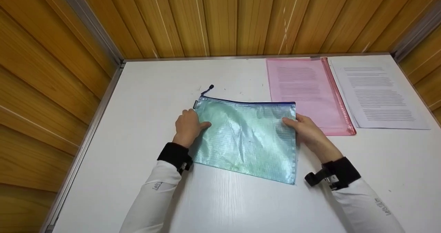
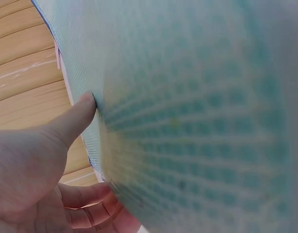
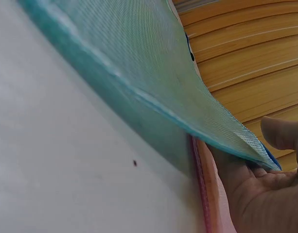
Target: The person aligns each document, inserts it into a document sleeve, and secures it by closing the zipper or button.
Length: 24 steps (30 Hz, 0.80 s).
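- green zip pouch (image 1: 241, 140) is over the middle of the worktop (image 1: 103, 150), can't really tell if its bottom edge touches down
- left hand (image 1: 188, 127) pinching its left edge, right hand (image 1: 308, 131) gripping the right edge
- pink zip folder (image 1: 299, 83) and printed sheets (image 1: 380, 98) side by side, back right

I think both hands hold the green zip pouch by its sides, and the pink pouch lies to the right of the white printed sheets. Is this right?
Not quite: the head view shows the pink pouch to the left of the white printed sheets. The left hand and right hand do hold the green zip pouch by its sides.
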{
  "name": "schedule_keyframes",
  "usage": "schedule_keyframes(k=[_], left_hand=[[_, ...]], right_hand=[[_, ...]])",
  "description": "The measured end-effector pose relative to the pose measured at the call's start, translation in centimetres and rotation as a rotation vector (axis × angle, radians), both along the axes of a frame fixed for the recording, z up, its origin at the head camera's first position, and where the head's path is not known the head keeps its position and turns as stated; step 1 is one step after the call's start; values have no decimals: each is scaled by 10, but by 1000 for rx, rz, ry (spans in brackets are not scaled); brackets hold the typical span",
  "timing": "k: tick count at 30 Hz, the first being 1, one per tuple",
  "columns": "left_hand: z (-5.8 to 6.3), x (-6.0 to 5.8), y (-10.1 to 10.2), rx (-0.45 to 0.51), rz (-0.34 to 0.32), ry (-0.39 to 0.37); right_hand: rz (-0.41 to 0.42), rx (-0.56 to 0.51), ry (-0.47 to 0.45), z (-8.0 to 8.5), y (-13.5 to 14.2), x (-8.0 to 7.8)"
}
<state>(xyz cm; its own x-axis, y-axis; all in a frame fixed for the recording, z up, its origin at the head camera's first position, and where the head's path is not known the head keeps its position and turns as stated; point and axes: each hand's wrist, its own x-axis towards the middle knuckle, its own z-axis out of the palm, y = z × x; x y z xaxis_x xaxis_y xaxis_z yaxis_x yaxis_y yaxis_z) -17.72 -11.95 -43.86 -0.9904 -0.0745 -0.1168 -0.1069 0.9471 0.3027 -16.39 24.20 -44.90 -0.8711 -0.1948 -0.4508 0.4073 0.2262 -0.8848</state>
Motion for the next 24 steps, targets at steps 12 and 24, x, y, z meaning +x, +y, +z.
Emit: schedule_keyframes(k=[12,24], left_hand=[[-2,11,2,100,4,-60],[-4,8,-11,210,-1,-51]], right_hand=[[-96,66,-74,0,-14,5],[-146,-41,-26,-2,2,3]])
